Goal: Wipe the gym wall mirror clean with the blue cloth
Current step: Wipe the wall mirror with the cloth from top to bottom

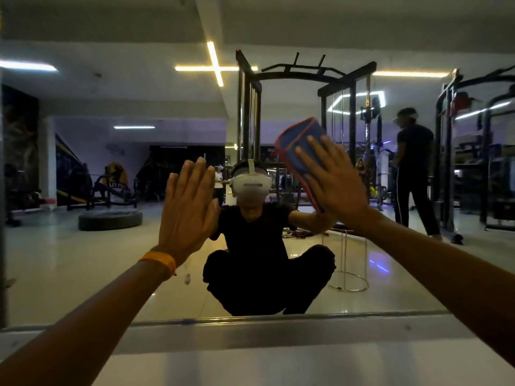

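Observation:
The gym wall mirror [111, 260] fills the head view down to its bottom edge near the floor. A folded blue cloth [299, 144] with red edging lies flat against the glass at centre right. My right hand [331, 182] presses it to the mirror with straight, spread fingers. My left hand [189, 207], with an orange band at the wrist, rests flat on the glass left of centre, fingers straight and together. Between my hands the mirror shows my own crouched reflection in dark clothes and a white headset.
The mirror's metal bottom frame [278, 320] runs across above a pale floor strip. Reflected behind me are a black cable rack [306, 79], a tyre [110, 220] on the floor, a wire stool [349, 263] and a standing person [412, 174] at the right.

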Demonstrator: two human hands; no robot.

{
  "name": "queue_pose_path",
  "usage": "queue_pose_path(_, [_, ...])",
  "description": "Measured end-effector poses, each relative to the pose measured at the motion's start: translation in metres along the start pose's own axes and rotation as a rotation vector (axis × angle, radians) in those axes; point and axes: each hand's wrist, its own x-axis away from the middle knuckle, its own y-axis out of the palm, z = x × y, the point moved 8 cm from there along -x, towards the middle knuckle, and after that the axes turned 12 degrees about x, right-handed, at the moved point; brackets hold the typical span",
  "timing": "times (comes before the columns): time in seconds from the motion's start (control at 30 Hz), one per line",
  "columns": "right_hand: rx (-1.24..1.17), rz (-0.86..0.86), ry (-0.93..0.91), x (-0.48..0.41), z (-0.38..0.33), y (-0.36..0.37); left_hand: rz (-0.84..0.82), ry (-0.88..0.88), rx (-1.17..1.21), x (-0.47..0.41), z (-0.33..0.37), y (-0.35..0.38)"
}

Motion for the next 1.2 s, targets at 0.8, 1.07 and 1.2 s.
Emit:
queue_pose_path(0.8, [-0.041, 0.021, -0.450, -0.022, -0.049, -0.007, -0.039, -0.044, 0.015, -0.049, 0.002, -0.018])
queue_pose_path(1.07, [-0.105, 0.077, 0.437, -0.075, 0.065, -0.012, -0.059, -0.002, -0.029, -0.069, 0.027, -0.008])
queue_pose_path(1.2, [0.004, 0.039, -0.339, -0.033, 0.007, 0.003, -0.025, -0.038, -0.023, -0.080, 0.044, 0.002])
